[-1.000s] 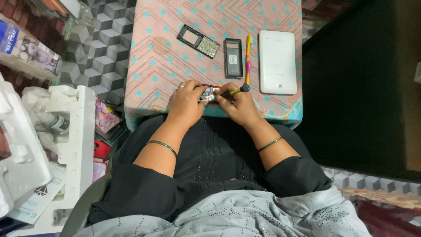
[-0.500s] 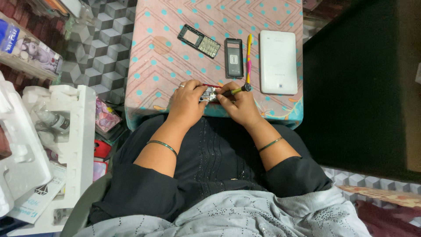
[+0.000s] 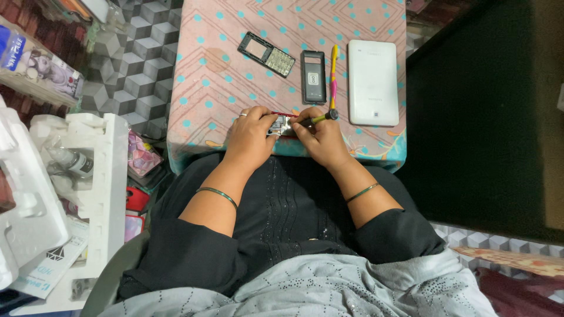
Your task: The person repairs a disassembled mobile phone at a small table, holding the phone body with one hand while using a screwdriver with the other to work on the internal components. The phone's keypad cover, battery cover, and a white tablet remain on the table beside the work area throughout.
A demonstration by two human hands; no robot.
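Observation:
My left hand grips a small phone circuit board at the near edge of the table. My right hand holds a thin tool with a yellow-green shaft and dark tip, pressed against that board. A red wire or strip shows just beyond my left fingers. Further out lie a black phone front frame with keypad, a black phone back body, a yellow and pink screwdriver and a white flat tablet-like device.
The table wears a pink cloth with teal dots. White foam packaging holding a small bottle stands at the left on a cube-patterned floor. A dark mat lies to the right.

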